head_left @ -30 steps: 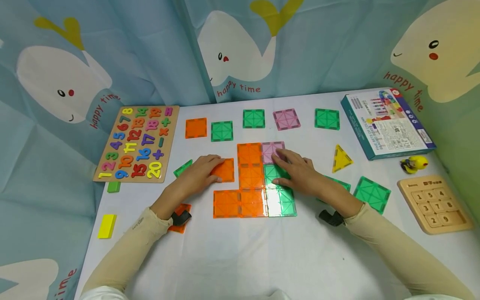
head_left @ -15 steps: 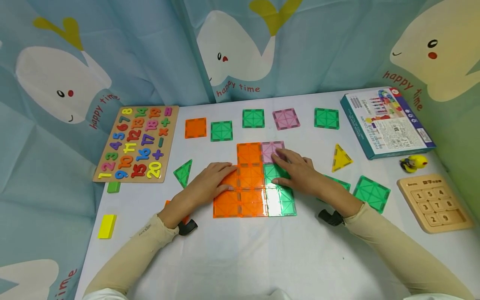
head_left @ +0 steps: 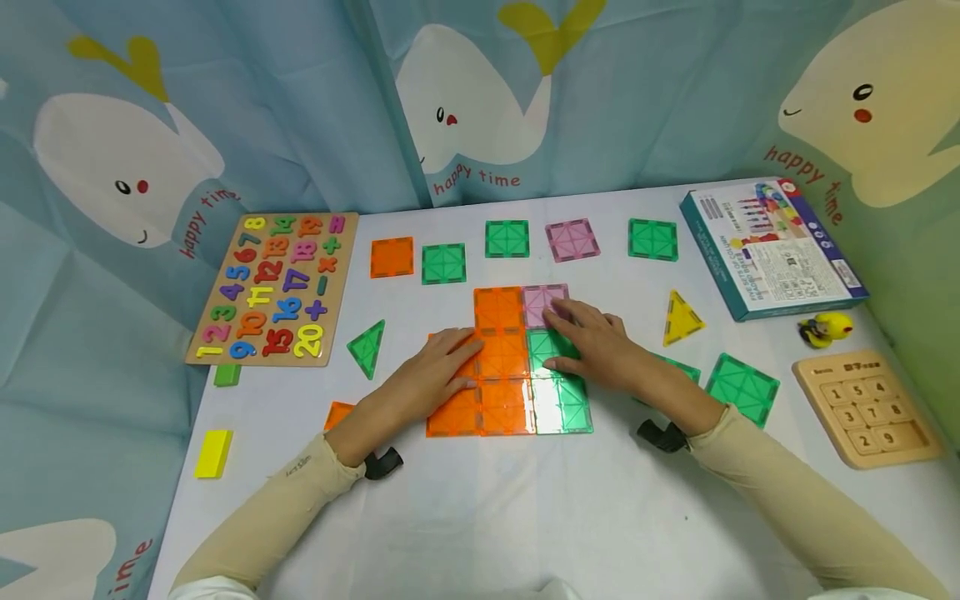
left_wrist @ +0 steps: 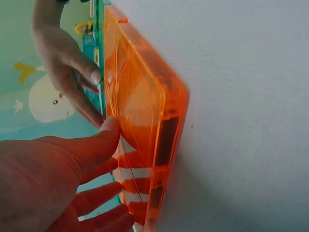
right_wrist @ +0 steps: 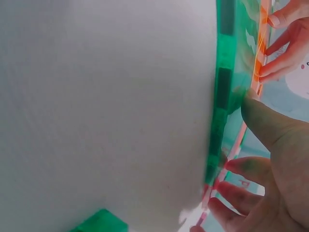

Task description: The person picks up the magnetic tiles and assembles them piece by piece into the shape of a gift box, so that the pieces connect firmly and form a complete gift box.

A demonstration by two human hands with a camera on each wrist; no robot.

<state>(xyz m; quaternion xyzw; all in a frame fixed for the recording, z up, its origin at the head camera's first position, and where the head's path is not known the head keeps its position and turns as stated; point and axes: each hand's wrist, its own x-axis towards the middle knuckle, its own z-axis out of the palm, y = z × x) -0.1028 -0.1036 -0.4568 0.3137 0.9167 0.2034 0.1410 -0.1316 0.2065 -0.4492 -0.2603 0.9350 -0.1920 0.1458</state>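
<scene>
Flat translucent magnetic tiles lie edge to edge in a block on the white table. My left hand (head_left: 423, 379) rests on the orange tile (head_left: 468, 364) at the middle of the block's left side, fingers extended and slightly spread. In the left wrist view its thumb and fingers touch the top of the orange tiles (left_wrist: 140, 87). My right hand (head_left: 596, 346) rests with loosely spread fingers on the pink tile (head_left: 536, 305) and the green tile (head_left: 542, 346) at the block's right side. Another green tile (head_left: 566, 408) lies at the lower right corner. Neither hand grips anything.
Loose square tiles, among them a pink one (head_left: 573, 239), lie behind the block. A green triangle (head_left: 367, 348) and number board (head_left: 270, 292) are left. Right are a yellow triangle (head_left: 682, 320), box (head_left: 776, 250), duck figure (head_left: 825, 329) and wooden number puzzle (head_left: 870, 408).
My left hand has slid an orange tile rightward and slightly nearer, against the block, filling the gap at its left side. The right hand stays in place.
</scene>
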